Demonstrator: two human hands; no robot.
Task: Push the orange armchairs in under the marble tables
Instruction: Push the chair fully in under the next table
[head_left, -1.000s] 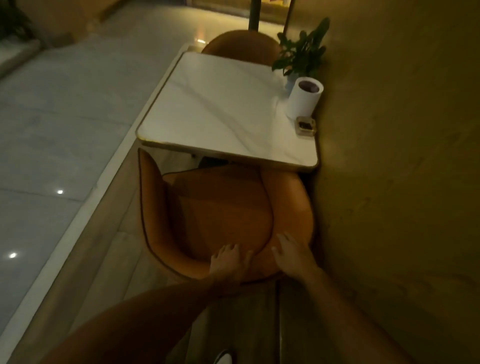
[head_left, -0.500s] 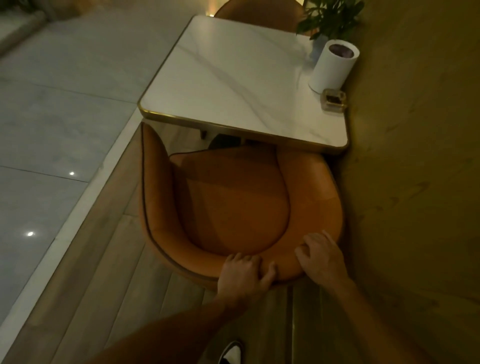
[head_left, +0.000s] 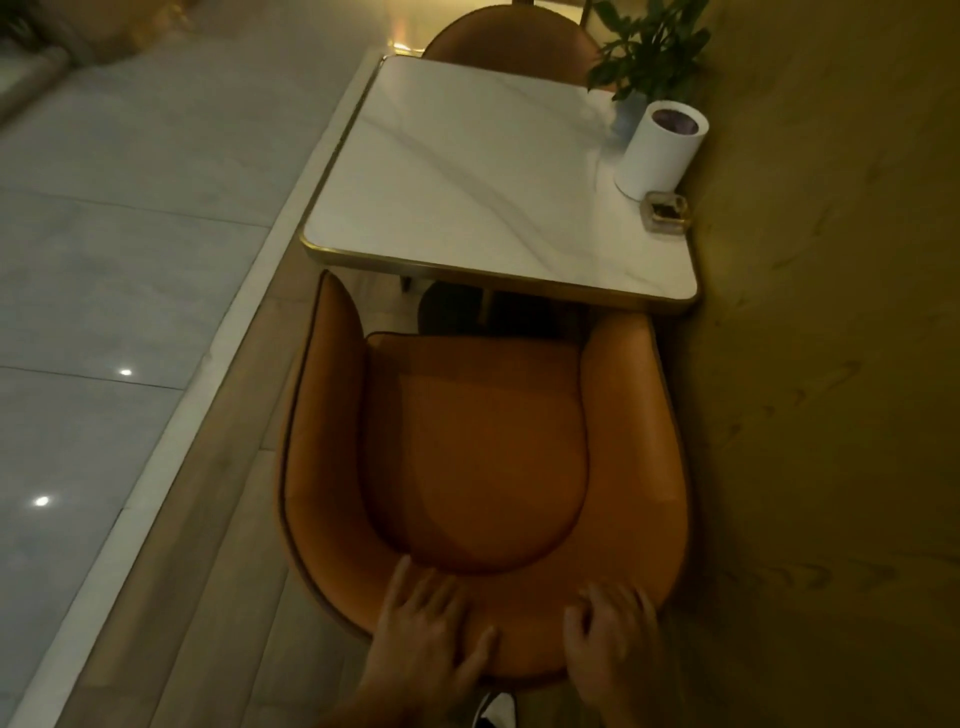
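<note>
Bottom centre of the frame, both hands are resting on the curved top of the backrest of the near orange armchair (head_left: 483, 467). Left hand (head_left: 431, 629) is lying flat with fingers spread over the backrest edge, thumb angling out to the right; right hand (head_left: 613, 634) is sitting just beside it on the right part of the backrest, fingers slightly curled and loosely apart, gripping nothing else. Near armchair is filling the lower middle of the frame, its front arms reaching the near gold-trimmed edge of the marble table (head_left: 467, 171), seat mostly out from under it, right side close against the wall (head_left: 831, 364). Second orange armchair (head_left: 511, 44) is showing at top centre, on the far side of the table, partly tucked behind the tabletop. On the table's right side, upper right of the frame, a white cylinder container (head_left: 660, 150) is standing upright, a small square ashtray (head_left: 666, 210) just in front of it, a potted plant (head_left: 649, 52) behind. No readable writing or brand anywhere. Tiled floor (head_left: 104, 260) is taking up the left of the frame, wood flooring beneath the chair. A shoe tip (head_left: 493, 709) is peeking in at the bottom edge.
</note>
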